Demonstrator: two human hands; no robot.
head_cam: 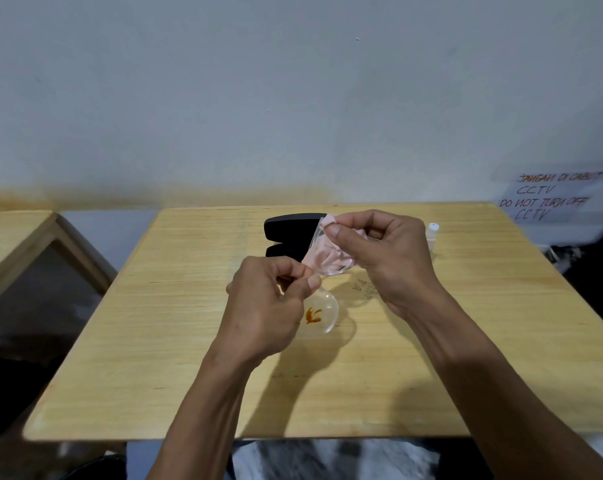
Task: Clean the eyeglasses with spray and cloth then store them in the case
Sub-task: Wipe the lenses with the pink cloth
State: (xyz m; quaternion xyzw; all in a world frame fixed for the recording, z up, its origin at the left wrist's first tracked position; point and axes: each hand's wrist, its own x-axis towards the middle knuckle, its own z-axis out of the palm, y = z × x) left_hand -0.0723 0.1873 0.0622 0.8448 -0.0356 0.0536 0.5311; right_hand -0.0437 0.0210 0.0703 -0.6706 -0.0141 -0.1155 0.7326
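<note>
Clear-framed eyeglasses (322,315) are held above the wooden table (189,341), one lens smeared with an orange stain. My left hand (269,306) pinches the glasses near the bridge. My right hand (379,251) presses a pink cloth (327,258) over the upper lens, thumb and fingers closed on it. A black glasses case (286,233) lies open on the table behind the hands, partly hidden by the cloth. A small white spray bottle (432,233) stands at the right, just behind my right hand.
A second wooden table (13,244) stands at the left across a gap. A paper sign (549,199) hangs on the wall at the right. The wall runs close behind the table's far edge.
</note>
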